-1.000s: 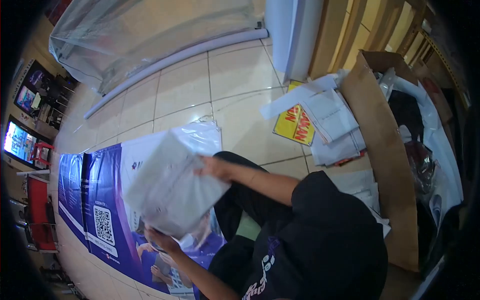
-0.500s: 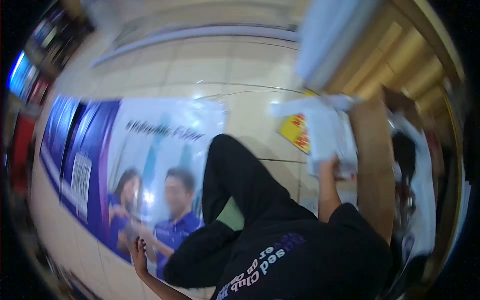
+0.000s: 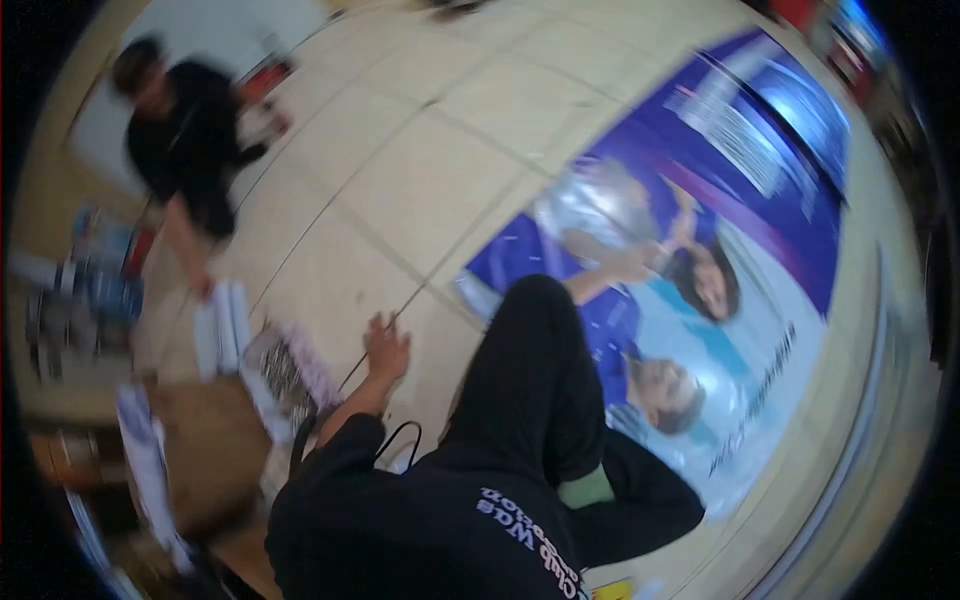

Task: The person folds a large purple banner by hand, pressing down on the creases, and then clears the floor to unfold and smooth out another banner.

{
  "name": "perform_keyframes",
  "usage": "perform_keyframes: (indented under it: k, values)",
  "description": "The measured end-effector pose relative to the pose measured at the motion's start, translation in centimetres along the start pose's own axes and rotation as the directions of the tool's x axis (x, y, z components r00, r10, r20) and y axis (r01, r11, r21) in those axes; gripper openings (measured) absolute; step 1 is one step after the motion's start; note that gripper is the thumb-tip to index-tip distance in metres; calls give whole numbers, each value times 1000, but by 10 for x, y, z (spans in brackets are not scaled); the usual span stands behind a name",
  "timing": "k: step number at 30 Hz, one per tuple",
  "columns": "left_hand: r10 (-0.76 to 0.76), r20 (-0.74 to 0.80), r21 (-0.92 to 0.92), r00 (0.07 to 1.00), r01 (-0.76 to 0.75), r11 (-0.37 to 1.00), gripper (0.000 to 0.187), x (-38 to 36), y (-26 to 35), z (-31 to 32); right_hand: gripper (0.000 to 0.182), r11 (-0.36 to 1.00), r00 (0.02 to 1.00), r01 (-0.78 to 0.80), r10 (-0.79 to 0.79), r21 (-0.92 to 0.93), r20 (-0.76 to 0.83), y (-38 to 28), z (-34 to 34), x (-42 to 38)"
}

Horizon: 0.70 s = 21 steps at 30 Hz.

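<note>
My left hand (image 3: 387,348) is stretched forward over the tiled floor (image 3: 375,190), palm down with the fingers spread, and nothing is in it. Just to its left lies a pink-edged bag (image 3: 285,375) with a mass of small, blurred pieces in it. A dark cable loop (image 3: 405,440) rises beside my left forearm. My right hand is out of sight. On the right, a large printed banner (image 3: 740,240) in purple, white and blue lies flat, its edge running under my bent knee.
At the upper left another person (image 3: 185,130) in dark clothes reaches down, a hand at a white folded bundle (image 3: 220,325). A brown cardboard box (image 3: 205,450) stands at the lower left. Behind it are stacked packages (image 3: 95,270). A yellow item (image 3: 612,590) shows at the bottom edge.
The view has swung left, so the banner now shows on the right. My left hand has gone from over the banner to the floor tiles. My right hand, earlier on a white package, has left view.
</note>
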<state>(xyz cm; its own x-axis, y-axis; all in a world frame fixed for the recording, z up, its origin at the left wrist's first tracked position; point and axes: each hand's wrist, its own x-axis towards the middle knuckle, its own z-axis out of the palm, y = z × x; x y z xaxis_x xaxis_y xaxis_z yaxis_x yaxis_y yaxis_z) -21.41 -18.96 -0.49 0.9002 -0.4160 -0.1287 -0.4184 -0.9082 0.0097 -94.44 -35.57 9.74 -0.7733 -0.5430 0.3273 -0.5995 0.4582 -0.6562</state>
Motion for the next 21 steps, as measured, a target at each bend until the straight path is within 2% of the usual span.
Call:
perform_keyframes:
  k: [1, 2, 4, 5, 7, 9, 11, 13, 14, 15, 16, 17, 18, 19, 20, 21]
  values:
    - [-38, 69, -17, 997, 40, 999, 61, -16, 2, -24, 68, 997, 994, 75, -77, 32, 78, -40, 19, 23]
    - [-63, 38, -67, 997, 66, 996, 61, -26, 1, -30, 69, 979, 970, 204, -205, 22, 127, -76, 34, 41]
    - [-72, 99, -86, 992, 81, 993, 65, -30, 4, -67, 69, 903, 886, 429, -426, 25, 185, -144, 66, 57]
    - [-33, 120, -110, 992, 46, 993, 67, -23, 0, -79, 69, 851, 831, 524, -522, 42, 193, -178, 85, 57]
    - [178, 347, -341, 921, -53, 939, 64, 4, -34, -81, 70, 745, 715, 663, -661, 81, 228, -233, 120, 53]
    - [101, -4, -330, 995, -97, 939, 57, 11, -51, -123, 70, 664, 603, 738, -728, 118, 326, -280, 155, 37]
    - [21, -323, -192, 946, -87, 978, 48, 8, -73, -186, 71, 581, 469, 806, -743, 112, 477, -311, 195, 11]
    - [-78, -490, -394, 868, -141, 908, 44, -21, -89, -270, 71, 416, 258, 902, -733, 114, 629, -324, 232, -16]
    - [-171, -502, -494, 848, -119, 861, 42, -51, -89, -324, 70, 195, 41, 921, -910, 339, 413, -313, 249, -38]
    - [-201, -585, -462, 786, -119, 879, 40, -68, -105, -352, 68, 69, -63, 946, -920, 318, 386, -297, 285, -46]
    - [-228, -703, -354, 674, -53, 934, 38, -88, -118, -383, 63, 90, -88, 923, -897, 374, 434, -287, 294, -61]
    - [-223, -776, -252, 590, 35, 967, 33, -106, -140, -408, 59, 132, -41, 905, -919, 405, 391, -266, 311, -70]
    - [-255, -818, -174, 515, 201, 964, 25, -124, -166, -425, 56, 174, 12, 884, -937, 435, 350, -231, 341, -67]
    - [-162, -868, -114, 469, 130, 985, 16, -148, -198, -437, 51, 243, 68, 868, -922, 434, 380, -185, 381, -56]
    - [-93, -870, 129, 485, 406, 905, 12, -155, -269, -423, 47, 315, 127, 849, -901, 424, 416, -153, 406, -47]
    - [-266, -873, -26, 408, 505, 862, 14, -183, -296, -425, 47, 337, 144, 841, -894, 424, 424, -151, 399, -46]
